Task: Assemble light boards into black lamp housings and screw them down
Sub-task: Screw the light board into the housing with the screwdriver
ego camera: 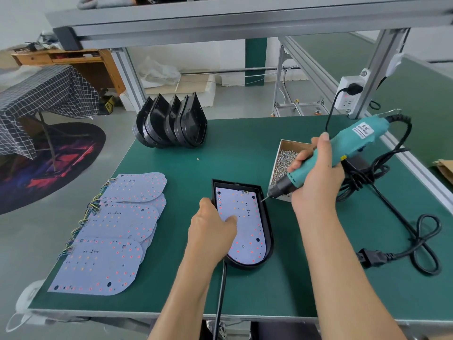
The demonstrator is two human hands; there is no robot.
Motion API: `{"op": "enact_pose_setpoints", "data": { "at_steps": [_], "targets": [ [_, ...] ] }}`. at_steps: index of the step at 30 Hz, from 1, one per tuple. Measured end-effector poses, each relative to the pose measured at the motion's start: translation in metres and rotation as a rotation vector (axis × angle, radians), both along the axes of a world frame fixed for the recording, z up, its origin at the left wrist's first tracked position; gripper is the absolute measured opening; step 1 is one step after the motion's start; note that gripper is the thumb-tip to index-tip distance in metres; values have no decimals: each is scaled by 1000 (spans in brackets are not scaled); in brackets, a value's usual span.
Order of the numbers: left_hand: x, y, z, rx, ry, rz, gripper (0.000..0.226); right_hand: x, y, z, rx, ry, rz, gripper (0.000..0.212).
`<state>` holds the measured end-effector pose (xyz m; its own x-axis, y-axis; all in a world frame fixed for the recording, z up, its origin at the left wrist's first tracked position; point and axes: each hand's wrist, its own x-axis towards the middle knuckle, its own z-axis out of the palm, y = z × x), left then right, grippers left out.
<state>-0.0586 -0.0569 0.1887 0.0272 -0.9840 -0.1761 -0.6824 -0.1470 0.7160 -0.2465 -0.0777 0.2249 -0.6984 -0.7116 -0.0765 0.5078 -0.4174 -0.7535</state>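
A black lamp housing (268,229) lies flat in the middle of the green table with a white light board (247,227) seated inside it. My left hand (213,229) rests on the housing's left rim, thumb pressing the board. My right hand (316,177) grips a teal electric screwdriver (343,150), tilted down to the left. Its bit tip (264,199) hovers at the housing's upper right rim.
A cardboard box of screws (285,160) stands right of the housing. Several empty black housings (171,121) lean at the table's back. Several loose light boards (115,231) with wires lie stacked on the left. A black power cord (402,231) loops on the right.
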Motion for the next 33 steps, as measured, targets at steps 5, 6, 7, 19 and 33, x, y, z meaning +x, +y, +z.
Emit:
{"op": "enact_pose_setpoints", "data": {
  "at_steps": [5,6,7,19,33],
  "targets": [
    [5,1,0,11,22,-5,34,-24,25,-9,213,-119,130,8],
    [6,2,0,13,19,-7,34,-28,32,-15,280,-45,141,6],
    [6,2,0,13,12,-10,34,-31,39,-20,336,33,138,5],
    [10,4,3,-3,21,-24,37,-36,78,-39,1247,1091,-30,50],
    [34,18,28,-192,744,56,21,-13,101,-22,758,1161,-63,24]
  ]
}}
